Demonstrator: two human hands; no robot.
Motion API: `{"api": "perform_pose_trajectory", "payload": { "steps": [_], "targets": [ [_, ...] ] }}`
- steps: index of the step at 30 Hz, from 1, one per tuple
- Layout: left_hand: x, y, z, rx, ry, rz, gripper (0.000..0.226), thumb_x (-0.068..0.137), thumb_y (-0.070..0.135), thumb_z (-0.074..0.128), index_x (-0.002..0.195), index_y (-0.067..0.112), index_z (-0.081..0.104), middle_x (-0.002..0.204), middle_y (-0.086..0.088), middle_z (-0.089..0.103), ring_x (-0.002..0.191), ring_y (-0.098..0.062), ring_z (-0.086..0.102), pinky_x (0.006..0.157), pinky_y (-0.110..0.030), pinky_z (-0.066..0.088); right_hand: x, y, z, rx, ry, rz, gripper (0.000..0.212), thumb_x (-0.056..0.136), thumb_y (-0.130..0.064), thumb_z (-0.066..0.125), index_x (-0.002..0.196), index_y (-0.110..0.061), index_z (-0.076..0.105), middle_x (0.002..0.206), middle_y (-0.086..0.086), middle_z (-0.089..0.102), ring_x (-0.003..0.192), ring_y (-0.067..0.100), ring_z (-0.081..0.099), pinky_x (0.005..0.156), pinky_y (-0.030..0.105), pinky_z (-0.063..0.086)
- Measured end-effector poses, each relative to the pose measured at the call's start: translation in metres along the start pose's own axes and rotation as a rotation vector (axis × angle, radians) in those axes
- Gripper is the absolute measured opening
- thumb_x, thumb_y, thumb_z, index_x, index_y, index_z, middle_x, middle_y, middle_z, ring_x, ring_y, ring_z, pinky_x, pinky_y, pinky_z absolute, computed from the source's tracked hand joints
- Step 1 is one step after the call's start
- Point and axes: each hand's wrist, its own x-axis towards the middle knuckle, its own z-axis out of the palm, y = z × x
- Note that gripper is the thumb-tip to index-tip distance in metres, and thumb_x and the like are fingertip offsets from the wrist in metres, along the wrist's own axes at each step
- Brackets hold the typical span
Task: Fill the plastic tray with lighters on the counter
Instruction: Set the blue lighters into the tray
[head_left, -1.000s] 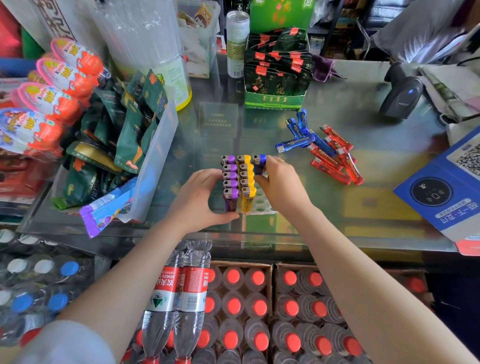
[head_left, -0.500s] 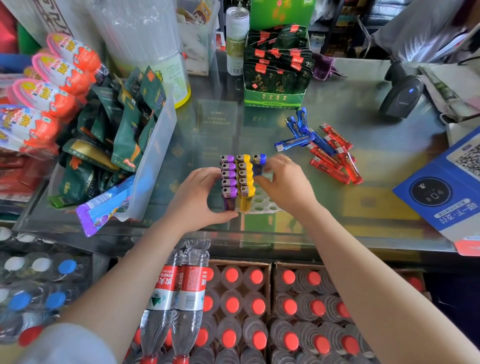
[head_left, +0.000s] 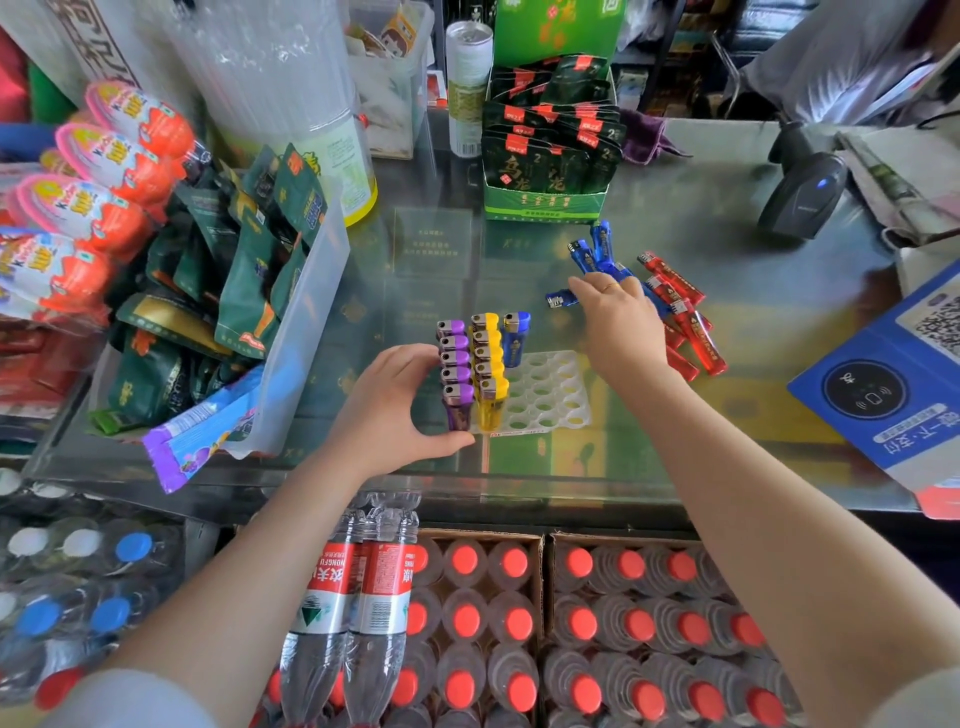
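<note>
A white plastic tray (head_left: 550, 395) with round holes sits on the glass counter. A row of purple lighters (head_left: 456, 364), a row of yellow lighters (head_left: 488, 364) and one blue lighter (head_left: 515, 338) stand upright in its left part. My left hand (head_left: 395, 410) grips the tray's left side, thumb at the front and fingers curled round the purple row. My right hand (head_left: 618, 322) reaches over the loose blue lighters (head_left: 597, 249) lying to the right, fingers spread and touching them. Loose red lighters (head_left: 696, 332) lie just beyond.
A clear bin of snack packets (head_left: 311, 291) stands close on the left. At the back is a green box of tea packets (head_left: 550, 156) and a can (head_left: 469, 88). A barcode scanner (head_left: 802, 197) and a blue QR sign (head_left: 893, 384) are right. Water bottles (head_left: 467, 623) sit below.
My right hand left the tray, where it stood by the blue lighter, and moved back and right onto the loose blue lighters. My left hand kept its hold.
</note>
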Motion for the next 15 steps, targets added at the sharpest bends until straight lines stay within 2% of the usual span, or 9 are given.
{"api": "perform_pose_trajectory", "payload": {
  "steps": [3, 5, 7, 10, 13, 15],
  "targets": [
    [0.0, -0.001, 0.0, -0.005, 0.0, 0.001, 0.071, 0.057, 0.062, 0.062, 0.118, 0.029, 0.049, 0.124, 0.014, 0.048, 0.114, 0.0, 0.032, 0.094, -0.025, 0.027, -0.004, -0.002, 0.005, -0.08, 0.036, -0.109, 0.036, 0.082, 0.009, 0.044, 0.115, -0.004, 0.053, 0.118, 0.013, 0.055, 0.104, 0.035, 0.044, 0.075, 0.041, 0.042],
    [0.0, -0.001, 0.0, -0.006, 0.004, 0.006, 0.07, 0.058, 0.06, 0.064, 0.118, 0.029, 0.049, 0.123, 0.014, 0.048, 0.112, 0.002, 0.03, 0.093, -0.024, 0.027, -0.008, -0.004, 0.006, -0.02, 0.046, -0.15, 0.027, 0.084, 0.007, 0.046, 0.107, -0.003, 0.055, 0.108, 0.014, 0.057, 0.097, 0.034, 0.049, 0.064, 0.038, 0.041],
    [0.0, 0.0, 0.0, -0.008, 0.009, 0.011, 0.069, 0.058, 0.059, 0.065, 0.118, 0.029, 0.048, 0.123, 0.014, 0.048, 0.112, 0.002, 0.03, 0.092, -0.023, 0.027, -0.013, -0.007, 0.002, 0.187, 0.079, -0.102, 0.019, 0.088, -0.004, 0.05, 0.106, -0.005, 0.056, 0.104, 0.014, 0.058, 0.09, 0.033, 0.055, 0.065, 0.034, 0.043],
    [0.0, 0.001, -0.001, -0.012, 0.011, 0.01, 0.072, 0.056, 0.061, 0.063, 0.119, 0.028, 0.049, 0.123, 0.013, 0.049, 0.113, -0.001, 0.033, 0.092, -0.024, 0.027, -0.028, -0.014, -0.012, 0.572, 0.105, 0.044, 0.02, 0.084, -0.015, 0.062, 0.101, -0.007, 0.058, 0.096, 0.008, 0.061, 0.078, 0.022, 0.053, 0.069, 0.025, 0.039],
    [0.0, 0.0, -0.001, 0.001, 0.003, 0.006, 0.075, 0.056, 0.063, 0.062, 0.12, 0.026, 0.049, 0.125, 0.011, 0.049, 0.117, -0.007, 0.036, 0.094, -0.024, 0.027, -0.052, -0.021, -0.019, 0.721, 0.141, 0.115, 0.017, 0.078, -0.02, 0.069, 0.083, -0.01, 0.057, 0.072, 0.0, 0.06, 0.058, 0.009, 0.047, 0.055, 0.01, 0.036],
    [0.0, 0.0, -0.001, 0.01, 0.002, 0.007, 0.076, 0.056, 0.063, 0.062, 0.121, 0.026, 0.049, 0.125, 0.01, 0.049, 0.118, -0.007, 0.035, 0.094, -0.022, 0.025, -0.064, -0.027, -0.019, 0.79, 0.157, 0.167, 0.019, 0.077, -0.023, 0.07, 0.077, -0.011, 0.055, 0.061, -0.006, 0.058, 0.051, 0.002, 0.046, 0.052, 0.008, 0.037]
  ]
}}
